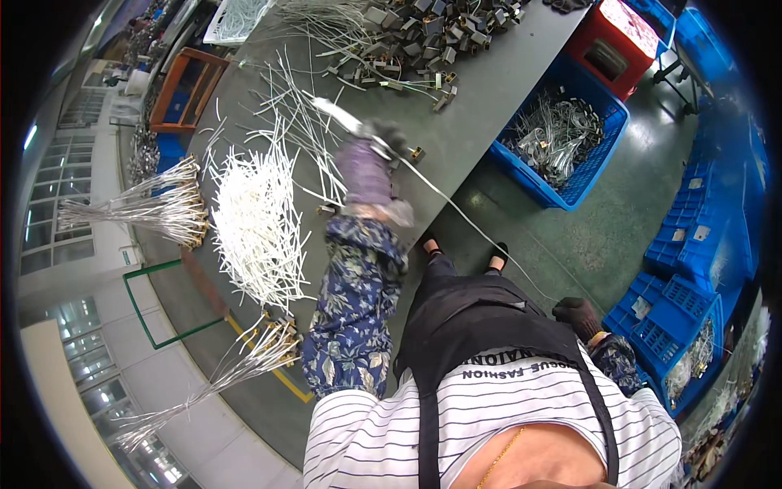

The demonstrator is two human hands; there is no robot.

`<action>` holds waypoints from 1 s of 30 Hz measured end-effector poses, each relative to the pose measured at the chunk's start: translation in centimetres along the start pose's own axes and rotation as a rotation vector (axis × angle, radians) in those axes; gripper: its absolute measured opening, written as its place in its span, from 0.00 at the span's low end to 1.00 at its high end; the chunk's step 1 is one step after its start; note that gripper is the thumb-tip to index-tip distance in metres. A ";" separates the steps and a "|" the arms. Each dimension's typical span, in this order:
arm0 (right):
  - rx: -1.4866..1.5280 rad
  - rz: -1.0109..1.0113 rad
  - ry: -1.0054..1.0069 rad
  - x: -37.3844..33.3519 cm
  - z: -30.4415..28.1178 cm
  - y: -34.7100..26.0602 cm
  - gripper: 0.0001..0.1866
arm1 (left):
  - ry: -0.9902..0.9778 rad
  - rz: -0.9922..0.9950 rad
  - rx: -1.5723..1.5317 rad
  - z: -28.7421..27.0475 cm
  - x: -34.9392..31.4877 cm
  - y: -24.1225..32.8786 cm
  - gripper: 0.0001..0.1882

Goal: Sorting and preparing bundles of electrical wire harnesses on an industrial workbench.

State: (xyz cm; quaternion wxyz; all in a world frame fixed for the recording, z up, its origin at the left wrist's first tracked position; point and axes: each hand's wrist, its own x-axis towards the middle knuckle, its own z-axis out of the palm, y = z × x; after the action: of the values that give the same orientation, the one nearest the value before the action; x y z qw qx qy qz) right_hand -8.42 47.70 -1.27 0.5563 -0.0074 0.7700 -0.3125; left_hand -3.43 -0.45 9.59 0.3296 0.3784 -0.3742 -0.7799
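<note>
My left hand [368,171], in a purple and dark glove, is closed over the grey table. A thin white cable [448,200] runs out of it, off the table edge, down to my right hand [577,316]. A flat white strip [336,114] sticks out on the far side of the left hand; motion blurs the fingers. A small part with a brass-coloured end [417,153] shows beside them. Low at my right side, the dark-gloved right hand is closed at the cable's far end; its grip is partly hidden. A heap of short white sleeves [257,224] lies left of my left hand.
Dark little boxes with brass ends [432,33] are heaped on the far table. Bundled white cables [138,208] overhang its left edge. A blue crate [562,191] of cable parts stands right of the table, near a red box [611,53]. More blue crates [676,314] stand right.
</note>
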 end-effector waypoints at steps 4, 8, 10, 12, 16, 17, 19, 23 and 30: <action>0.024 -0.071 -0.040 1.2 1.7 -2.4 0.11 | -0.387 -0.312 0.041 -0.6 -4.5 -7.3 0.13; 0.024 0.069 -0.012 2.1 2.5 -5.9 0.11 | -0.126 -0.127 0.204 -3.2 -2.9 -1.6 0.13; 0.013 -0.108 -0.023 3.8 3.4 -8.4 0.10 | 0.147 0.068 0.049 -6.5 0.5 1.0 0.09; -0.047 -0.132 -0.019 4.1 5.3 -15.4 0.13 | 0.190 0.154 0.334 -7.2 1.5 1.2 0.11; 0.066 -0.645 -0.151 6.5 12.1 -27.7 0.29 | 0.032 -0.133 0.614 -7.3 -1.9 -3.9 0.13; -0.070 -0.641 -0.143 5.9 13.0 -30.7 0.31 | 0.027 -0.137 0.605 -7.2 -1.4 -3.8 0.13; -0.203 -0.628 -0.127 6.6 13.4 -33.5 0.34 | 0.076 -0.159 0.604 -6.9 -0.5 -2.0 0.14; -0.530 -0.966 0.431 12.6 11.8 -38.2 0.33 | 0.122 -0.129 0.669 -9.7 2.3 3.6 0.13; -0.733 -0.660 0.405 16.8 9.1 -39.5 0.18 | -0.085 -0.247 -0.043 -7.1 1.1 0.0 0.14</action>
State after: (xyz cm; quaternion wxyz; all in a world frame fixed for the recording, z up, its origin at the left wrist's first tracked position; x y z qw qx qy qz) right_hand -20.23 5.56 2.03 0.2297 -0.3824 0.8774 -0.1765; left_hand 1.97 -3.69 6.12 0.2232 0.3810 -0.3216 -0.8376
